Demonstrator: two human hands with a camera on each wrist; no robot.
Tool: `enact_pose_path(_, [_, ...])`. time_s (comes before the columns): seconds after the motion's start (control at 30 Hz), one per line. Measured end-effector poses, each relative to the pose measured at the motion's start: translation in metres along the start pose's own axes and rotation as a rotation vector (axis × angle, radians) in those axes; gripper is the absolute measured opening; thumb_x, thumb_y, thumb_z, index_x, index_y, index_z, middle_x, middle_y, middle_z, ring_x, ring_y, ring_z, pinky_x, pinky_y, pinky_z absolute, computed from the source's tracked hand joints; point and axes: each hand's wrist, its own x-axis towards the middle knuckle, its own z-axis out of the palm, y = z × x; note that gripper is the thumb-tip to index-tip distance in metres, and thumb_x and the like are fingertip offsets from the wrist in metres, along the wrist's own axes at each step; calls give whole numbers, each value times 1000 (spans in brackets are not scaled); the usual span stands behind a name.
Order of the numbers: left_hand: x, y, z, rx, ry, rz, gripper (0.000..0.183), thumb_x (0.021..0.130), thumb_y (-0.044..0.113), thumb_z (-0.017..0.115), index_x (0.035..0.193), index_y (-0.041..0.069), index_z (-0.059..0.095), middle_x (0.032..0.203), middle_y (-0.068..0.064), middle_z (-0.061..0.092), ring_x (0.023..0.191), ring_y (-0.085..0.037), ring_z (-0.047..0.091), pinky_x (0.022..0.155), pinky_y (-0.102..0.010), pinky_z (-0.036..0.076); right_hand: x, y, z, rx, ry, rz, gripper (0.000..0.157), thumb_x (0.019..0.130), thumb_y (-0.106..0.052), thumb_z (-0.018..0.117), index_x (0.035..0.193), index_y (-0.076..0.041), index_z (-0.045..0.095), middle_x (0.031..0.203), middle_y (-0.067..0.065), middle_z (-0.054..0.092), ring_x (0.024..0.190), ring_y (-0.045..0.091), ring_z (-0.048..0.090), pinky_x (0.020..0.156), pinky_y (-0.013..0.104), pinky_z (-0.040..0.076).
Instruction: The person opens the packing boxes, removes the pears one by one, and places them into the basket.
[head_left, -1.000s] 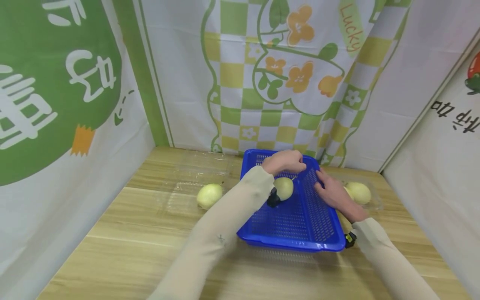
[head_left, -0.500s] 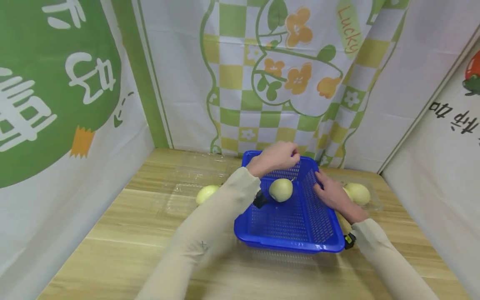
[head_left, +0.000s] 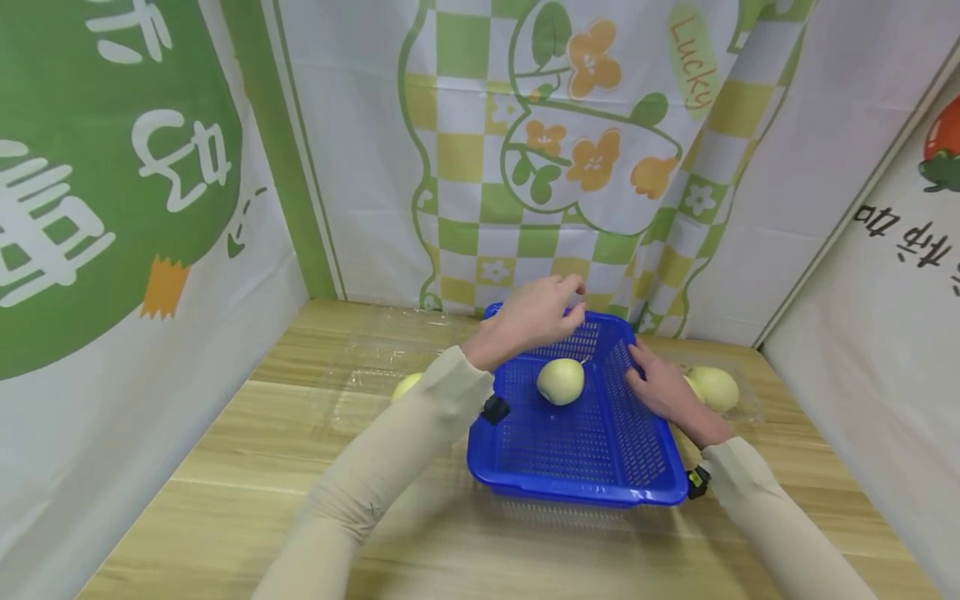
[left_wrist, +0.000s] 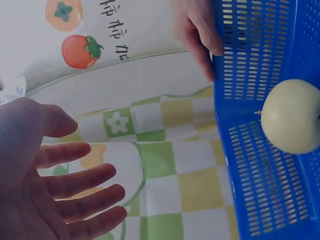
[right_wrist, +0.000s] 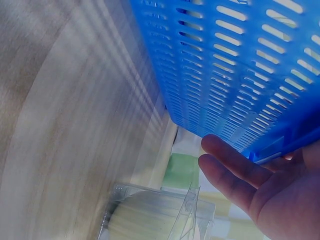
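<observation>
My left hand hovers over the far left part of a blue slotted plastic basket, fingers spread and relaxed with nothing in them. In the left wrist view the left palm shows bare, apart from the basket. My right hand holds the basket's right rim; in the right wrist view two fingers lie along the outer slotted wall. One pale yellow pear, its stem pointing to the far right, lies inside the basket, below the left hand.
A clear plastic clamshell box stands open at the left, its yellow pear partly hidden by the left sleeve. Right of the basket, another clear box holds pale pears. A printed curtain hangs behind the wooden table.
My left hand has risen and moved left from over the basket, its fingers loosening, uncovering the pear inside. The right hand stays on the rim; the pear stays in nearly the same spot.
</observation>
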Motion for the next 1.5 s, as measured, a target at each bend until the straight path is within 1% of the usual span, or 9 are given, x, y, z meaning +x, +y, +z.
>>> enact_pose_path(0.1, [-6,0,-4,18,21,0,34,93,33,44,122,16,52,108,-1,60,92,-16,58,73,-31,48,0,0,0,-1,-2,1,55,94,-17,39,142,5,27,147,25,24,123,46,39,98,55,35])
enact_pose_path(0.4, [-32,-10,-12,113,59,27,39,92,34,45,125,13,53,113,-5,60,100,-19,57,80,-33,48,1,3,1,5,-5,17,55,94,-19,39,143,4,27,148,24,24,124,46,38,98,54,35])
enact_pose_path(0.5, [-42,-15,-13,135,56,21,43,93,35,44,130,12,50,120,-8,58,107,-23,55,89,-36,46,1,3,1,8,-11,19,55,94,-19,38,143,5,27,148,25,23,124,46,38,98,54,34])
enact_pose_path(0.63, [-53,-23,-12,174,48,-6,48,94,37,44,136,13,43,133,-14,48,122,-30,44,101,-43,38,0,2,0,9,-12,22,55,94,-19,38,143,4,26,148,24,22,123,46,39,97,54,36])
enact_pose_path(0.73, [-61,-29,-11,176,44,-28,51,93,38,44,138,14,40,138,-17,42,128,-34,38,102,-48,35,1,2,-1,4,-13,21,56,94,-20,38,143,4,26,148,23,22,122,46,40,97,54,36])
enact_pose_path(0.93, [-75,-40,-6,153,71,-9,51,93,37,47,137,12,42,136,-18,43,126,-34,39,101,-49,35,1,1,-2,1,-9,17,55,94,-19,38,142,5,26,148,24,22,123,46,39,98,54,35])
enact_pose_path(1.03, [-84,-48,-4,140,49,-20,53,94,37,46,140,12,38,137,-17,43,127,-34,39,102,-49,34,1,1,0,7,-5,14,55,94,-18,39,142,5,27,147,25,22,123,46,39,98,54,35])
enact_pose_path(1.23, [-100,-65,-3,123,-13,-92,59,95,39,44,146,15,28,140,-19,39,128,-38,35,99,-54,35,-2,1,4,9,-5,-3,54,93,-17,40,141,6,29,146,27,25,123,47,39,98,54,35])
enact_pose_path(1.5, [-116,-89,11,103,-18,-84,60,93,35,50,143,6,32,139,-21,39,127,-39,37,104,-52,30,0,0,1,-2,3,11,55,93,-17,40,141,6,29,146,26,25,122,46,40,97,54,36])
